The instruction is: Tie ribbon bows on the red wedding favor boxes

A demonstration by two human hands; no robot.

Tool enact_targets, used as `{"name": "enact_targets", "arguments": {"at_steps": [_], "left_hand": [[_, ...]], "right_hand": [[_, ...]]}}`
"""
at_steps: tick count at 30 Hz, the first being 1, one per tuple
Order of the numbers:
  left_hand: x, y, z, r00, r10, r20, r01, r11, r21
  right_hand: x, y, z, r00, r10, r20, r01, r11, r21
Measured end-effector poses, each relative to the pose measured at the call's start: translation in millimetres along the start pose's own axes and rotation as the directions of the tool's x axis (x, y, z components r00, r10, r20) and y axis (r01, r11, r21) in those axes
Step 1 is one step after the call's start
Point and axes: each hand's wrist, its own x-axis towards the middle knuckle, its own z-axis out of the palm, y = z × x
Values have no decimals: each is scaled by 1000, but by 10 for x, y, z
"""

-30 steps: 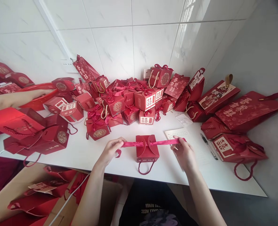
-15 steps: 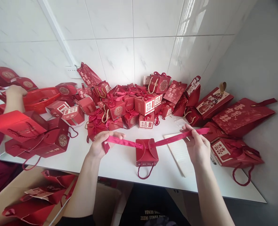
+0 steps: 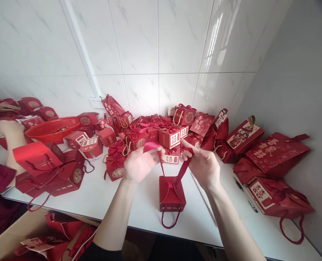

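Observation:
A small red gift box (image 3: 171, 195) with a cord handle stands near the front edge of the white table (image 3: 139, 206). A red ribbon (image 3: 181, 172) is threaded through its top flaps. My left hand (image 3: 139, 165) pinches one end of the ribbon, folded into a loop, just above the box. My right hand (image 3: 203, 165) pinches the other end, which rises from the box. Both hands are raised close together over the box, fingers closed on the ribbon.
A pile of red gift boxes (image 3: 150, 134) and red bags (image 3: 275, 152) lines the tiled wall. A red basket (image 3: 53, 128) sits at the left, where another person's arm (image 3: 12, 134) reaches. A pen (image 3: 245, 194) lies at the right, more bags (image 3: 54, 235) below the table.
My hands were spread wide, stretching the ribbon flat across the box. They have come together above it, lifting the ribbon ends and folding the left end into a loop. The view tilted up.

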Motion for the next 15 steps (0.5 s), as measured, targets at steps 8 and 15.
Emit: {"name": "enact_targets", "arguments": {"at_steps": [8, 15], "left_hand": [[63, -137, 119, 985, 140, -102, -115, 969, 218], [49, -199, 118, 969, 237, -73, -197, 915, 353]], "right_hand": [[-42, 61, 69, 991, 19, 133, 1, 988, -151], [-74, 67, 75, 980, -75, 184, 90, 993, -71]]}}
